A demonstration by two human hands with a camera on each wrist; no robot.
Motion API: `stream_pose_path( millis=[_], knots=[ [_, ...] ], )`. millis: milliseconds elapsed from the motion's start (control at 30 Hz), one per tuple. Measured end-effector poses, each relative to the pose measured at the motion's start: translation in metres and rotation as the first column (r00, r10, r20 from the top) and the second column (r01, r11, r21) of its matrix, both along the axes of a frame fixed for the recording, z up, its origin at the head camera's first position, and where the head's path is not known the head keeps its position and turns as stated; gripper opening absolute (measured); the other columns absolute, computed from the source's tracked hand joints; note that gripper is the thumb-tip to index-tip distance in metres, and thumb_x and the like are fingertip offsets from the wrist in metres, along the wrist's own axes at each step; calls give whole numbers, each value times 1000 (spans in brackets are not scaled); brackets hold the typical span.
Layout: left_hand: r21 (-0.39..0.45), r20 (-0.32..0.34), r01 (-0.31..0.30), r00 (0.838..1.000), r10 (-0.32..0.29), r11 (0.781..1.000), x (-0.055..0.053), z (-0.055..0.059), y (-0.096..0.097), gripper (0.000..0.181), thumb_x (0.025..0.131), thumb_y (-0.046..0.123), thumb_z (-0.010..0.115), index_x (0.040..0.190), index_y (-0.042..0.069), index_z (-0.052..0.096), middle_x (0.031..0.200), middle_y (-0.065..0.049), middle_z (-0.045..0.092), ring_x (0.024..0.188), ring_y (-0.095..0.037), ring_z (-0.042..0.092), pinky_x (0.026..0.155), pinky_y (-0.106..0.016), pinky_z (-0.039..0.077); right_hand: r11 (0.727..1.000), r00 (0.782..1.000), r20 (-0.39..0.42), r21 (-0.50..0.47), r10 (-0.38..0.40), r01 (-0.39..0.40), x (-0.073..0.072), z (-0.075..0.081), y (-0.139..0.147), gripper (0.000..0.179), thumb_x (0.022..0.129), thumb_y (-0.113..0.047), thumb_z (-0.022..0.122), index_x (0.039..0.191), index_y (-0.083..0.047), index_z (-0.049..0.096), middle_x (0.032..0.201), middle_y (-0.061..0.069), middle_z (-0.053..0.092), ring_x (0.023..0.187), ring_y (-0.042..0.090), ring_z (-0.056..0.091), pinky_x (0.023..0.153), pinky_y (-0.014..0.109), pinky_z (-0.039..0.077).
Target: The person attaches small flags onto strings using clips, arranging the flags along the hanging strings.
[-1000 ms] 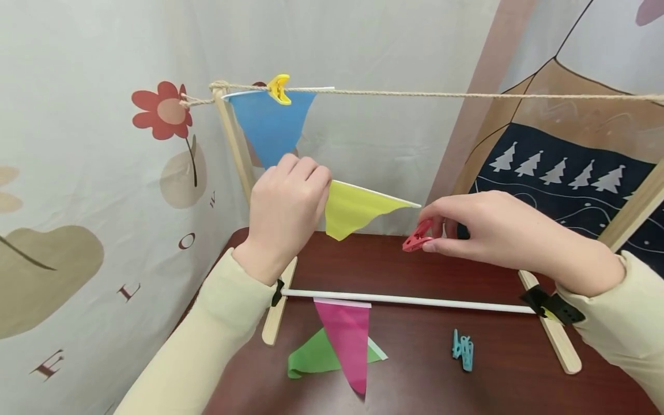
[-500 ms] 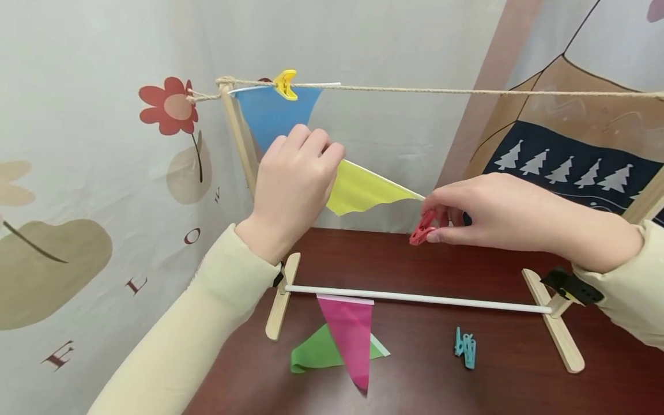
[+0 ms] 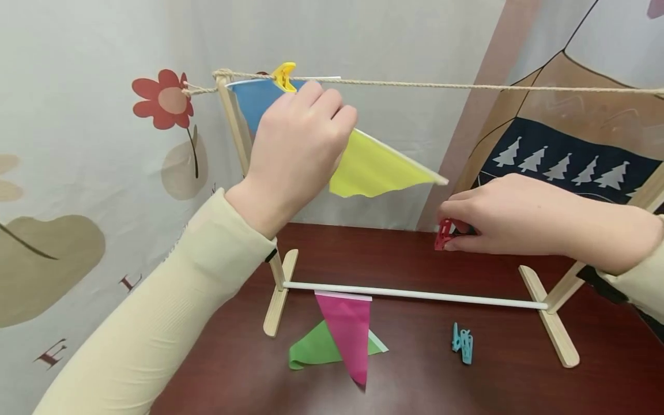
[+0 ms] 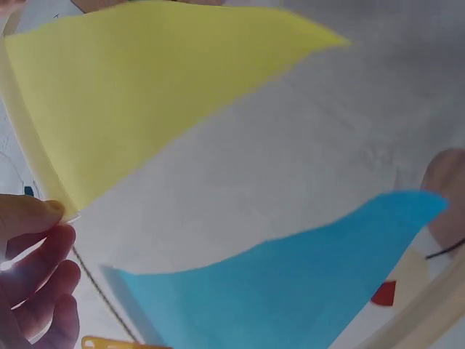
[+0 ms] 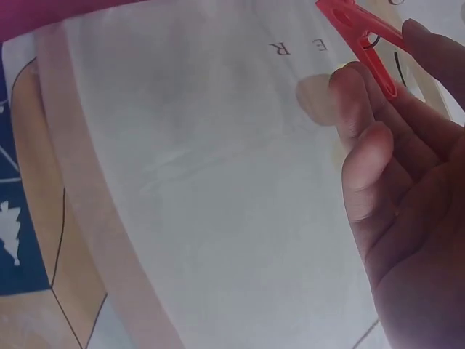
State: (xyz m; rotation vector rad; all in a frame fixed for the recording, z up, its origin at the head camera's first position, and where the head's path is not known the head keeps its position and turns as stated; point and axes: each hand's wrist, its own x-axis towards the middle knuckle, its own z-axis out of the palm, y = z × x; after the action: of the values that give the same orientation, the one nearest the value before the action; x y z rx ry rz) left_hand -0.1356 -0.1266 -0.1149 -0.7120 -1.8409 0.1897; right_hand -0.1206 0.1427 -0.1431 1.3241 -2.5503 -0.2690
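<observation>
Matt, cloth-like yellow pennant (image 3: pixel 381 168), smooth plastic red clip (image 3: pixel 442 235), rough rope (image 3: pixel 441 85), glossy tabletop (image 3: pixel 415 357)

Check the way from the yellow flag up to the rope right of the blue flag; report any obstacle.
Nothing visible stands between the yellow flag, held in the left hand, and that rope; the blue flag and yellow clip are farther left.

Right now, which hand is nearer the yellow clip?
Left: in the head view, the left hand sits just below the yellow clip; the right hand is lower, far to its right.
</observation>
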Motion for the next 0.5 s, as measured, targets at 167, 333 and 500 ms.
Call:
stream_pose_path(
  millis=[167, 333, 500],
  knots=[
    [-10, -39, -2, 999, 2, 1000, 3, 11, 0, 29, 79, -7, 31, 63, 3, 53, 66, -9, 50, 61, -23, 41, 49, -30, 35, 1000, 998, -63, -4, 25, -25, 0, 6, 1, 26, 73, -40, 74, 87, -24, 58, 68, -18, 53, 50, -1, 38, 43, 19, 33],
    [8, -133, -31, 991, 32, 999, 6, 18, 1, 33, 79, -7, 27, 61, 3, 53, 68, -8, 49, 62, -25, 42, 47, -30, 32, 1000, 997, -77, -7, 12, -12, -1, 17, -4, 24, 73, -36, 74, 88, -24, 59, 72, -17, 57, 53, -2, 44, 46, 21, 39],
    [46, -161, -75, 984, 82, 996, 6, 24, -2, 39, 84, -3, 23, 62, 3, 55, 74, -8, 53, 66, -26, 46, 45, -31, 29, 1000, 994, -109, -9, 21, -22, -2, 26, -7, 23, 72, -33, 74, 85, -23, 57, 69, -17, 54, 52, -2, 43, 47, 21, 39]
  ],
)
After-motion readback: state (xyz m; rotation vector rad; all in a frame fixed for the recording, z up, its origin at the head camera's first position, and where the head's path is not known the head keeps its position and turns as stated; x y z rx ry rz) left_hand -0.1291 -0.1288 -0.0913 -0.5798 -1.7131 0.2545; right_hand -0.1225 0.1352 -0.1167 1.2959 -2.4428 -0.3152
